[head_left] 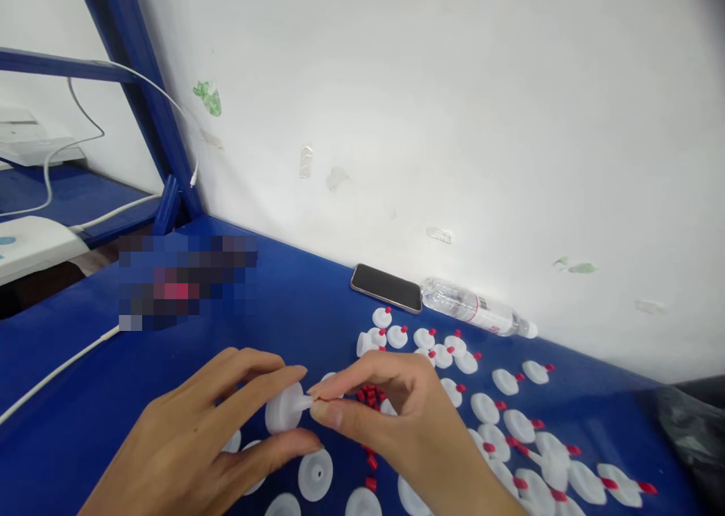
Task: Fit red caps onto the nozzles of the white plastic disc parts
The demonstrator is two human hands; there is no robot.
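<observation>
A white plastic nozzle cap is held sideways, its narrow spout pointing right. My left hand grips its round base between the fingers and thumb. With thumb and forefinger, my right hand pinches the end of the spout; whether a small red tip is inside that pinch is hidden. Behind and below the right fingers lies a cluster of small red tips. Several nozzle caps without red tips, such as one showing its centre hole, rest near my hands. To the right are many nozzle caps with red tips.
A phone and a clear plastic bottle lie along the white wall. Black plastic sits at the right edge of the blue table. A white cable and a blurred-out patch are at left.
</observation>
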